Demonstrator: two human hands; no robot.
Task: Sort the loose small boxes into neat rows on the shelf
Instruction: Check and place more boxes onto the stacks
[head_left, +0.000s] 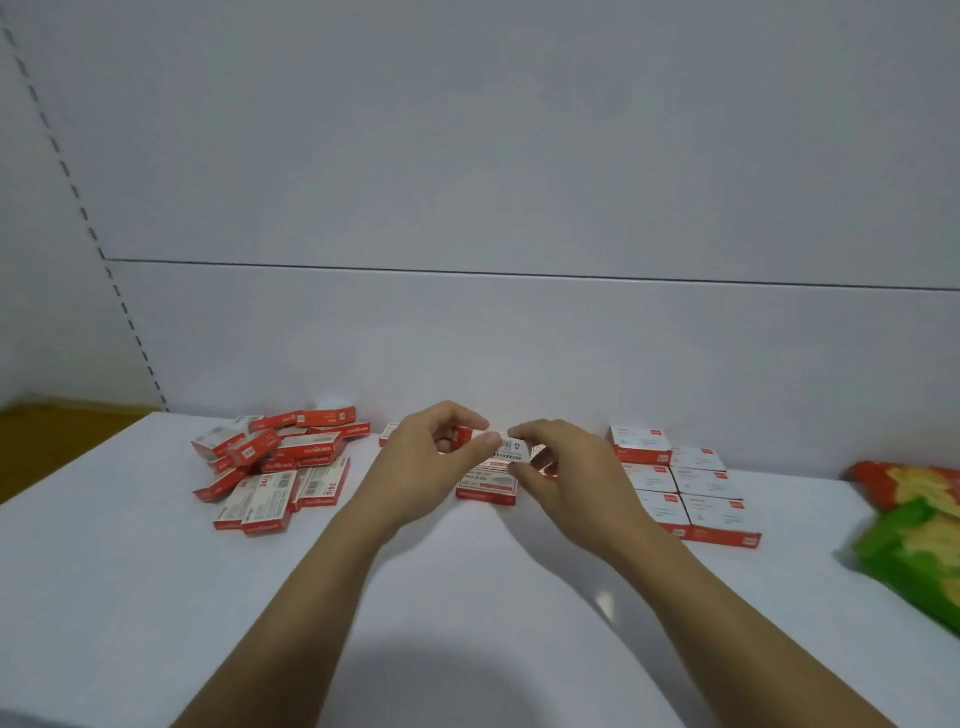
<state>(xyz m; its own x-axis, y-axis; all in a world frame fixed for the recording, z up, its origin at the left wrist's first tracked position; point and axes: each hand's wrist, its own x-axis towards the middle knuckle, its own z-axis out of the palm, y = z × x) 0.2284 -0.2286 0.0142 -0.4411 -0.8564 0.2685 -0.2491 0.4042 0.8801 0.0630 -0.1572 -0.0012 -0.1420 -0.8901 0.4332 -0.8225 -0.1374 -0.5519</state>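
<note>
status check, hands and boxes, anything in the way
Left hand and right hand both pinch one small box. Loose pile left, neat rows right. Snack bags far right, apart from the rows.

L hand (427, 462) thumb+fingers pinching | R hand (566, 475) likewise, seemingly | forearms (311, 597) fwd, converging

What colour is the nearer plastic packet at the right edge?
Green plastic packet with yellowish print; head view.

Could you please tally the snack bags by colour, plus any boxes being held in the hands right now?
Orange snack bag: 1
Green snack bag: 1
Held box: 1
Total: 3
</note>
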